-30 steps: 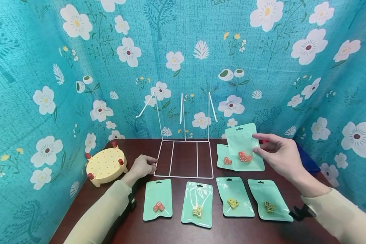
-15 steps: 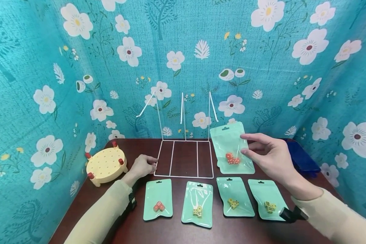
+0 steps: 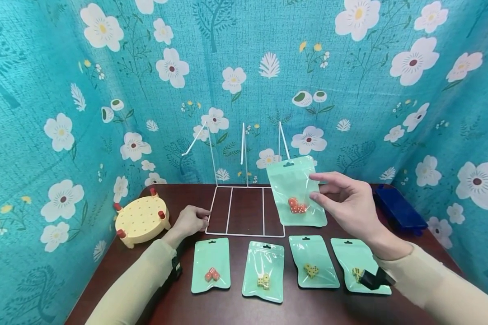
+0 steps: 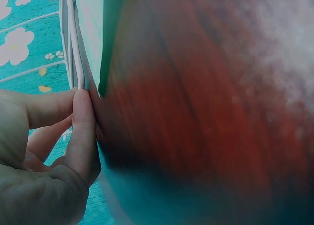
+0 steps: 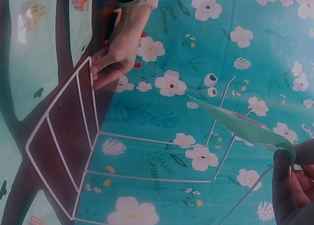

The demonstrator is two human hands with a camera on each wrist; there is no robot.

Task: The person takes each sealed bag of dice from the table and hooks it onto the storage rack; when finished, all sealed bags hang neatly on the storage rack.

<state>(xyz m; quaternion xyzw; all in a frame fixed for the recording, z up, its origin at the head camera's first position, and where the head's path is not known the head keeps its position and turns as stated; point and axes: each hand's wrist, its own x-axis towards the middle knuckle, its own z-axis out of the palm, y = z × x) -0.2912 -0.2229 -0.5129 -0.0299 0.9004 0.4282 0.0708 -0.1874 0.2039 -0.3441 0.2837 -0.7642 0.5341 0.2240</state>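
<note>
My right hand (image 3: 345,203) pinches the right edge of a pale green zip pouch (image 3: 290,185) with orange dice showing in its lower half. The pouch is off the table, slightly tilted, in front of the right side of a white wire display rack (image 3: 244,235). In the right wrist view the pouch (image 5: 240,126) appears nearly edge-on, near the rack's hooks. My left hand (image 3: 192,220) holds the rack's left base bar; the left wrist view shows thumb and finger (image 4: 83,131) pinching the wire.
Several green pouches lie in front of the rack: one with red dice (image 3: 210,266), others with yellow dice (image 3: 263,272). A cream pegged stool-like piece (image 3: 142,220) with red tips sits left. A blue tray (image 3: 400,207) lies right. A floral curtain (image 3: 244,90) hangs behind.
My right hand has carried the pouch leftward to the rack's right side, uncovering the blue tray. The pouch lying behind it has dropped out of sight. My left hand stays on the rack.
</note>
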